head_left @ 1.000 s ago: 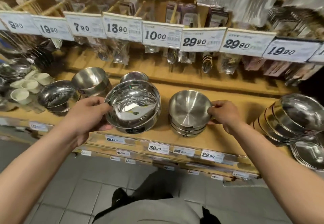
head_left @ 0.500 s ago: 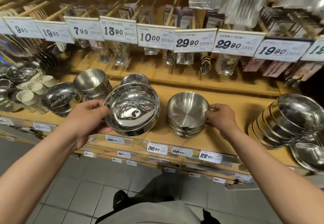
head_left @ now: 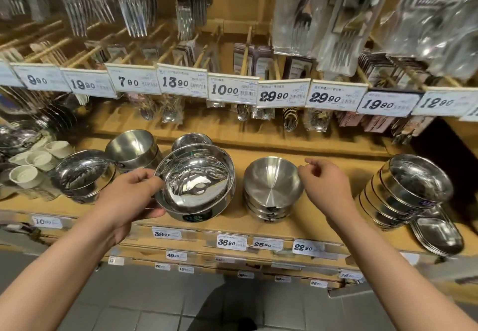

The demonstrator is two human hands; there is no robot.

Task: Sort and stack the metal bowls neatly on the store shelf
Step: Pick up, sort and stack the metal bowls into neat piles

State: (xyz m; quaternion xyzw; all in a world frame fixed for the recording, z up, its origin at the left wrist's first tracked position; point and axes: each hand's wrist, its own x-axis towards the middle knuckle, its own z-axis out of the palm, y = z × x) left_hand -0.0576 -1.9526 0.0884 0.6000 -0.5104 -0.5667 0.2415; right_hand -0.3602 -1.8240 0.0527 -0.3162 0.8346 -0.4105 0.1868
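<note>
Warm, fairly bright overhead store lighting is glaring off the large polished steel bowl (head_left: pixel 198 184) and hanging clear-packaged cutlery (head_left: pixel 318 15). Wide-angle distortion is bowing the row of white price tags (head_left: pixel 232 90); frame edges are blurring, and the grey tiled floor (head_left: pixel 144 304) is lying dimmer.

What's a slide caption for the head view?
Left hand grips large shiny steel bowl; right hand hovers beside matte steel bowl stack.

The left hand (head_left: pixel 129 198) grips the rim of a large shiny steel bowl (head_left: pixel 196 183) on the wooden shelf (head_left: pixel 323 216). The right hand (head_left: pixel 326 188), fingers loosely curled, hovers just beside a stack of brushed metal bowls (head_left: pixel 273 188), seemingly not touching it.
</note>
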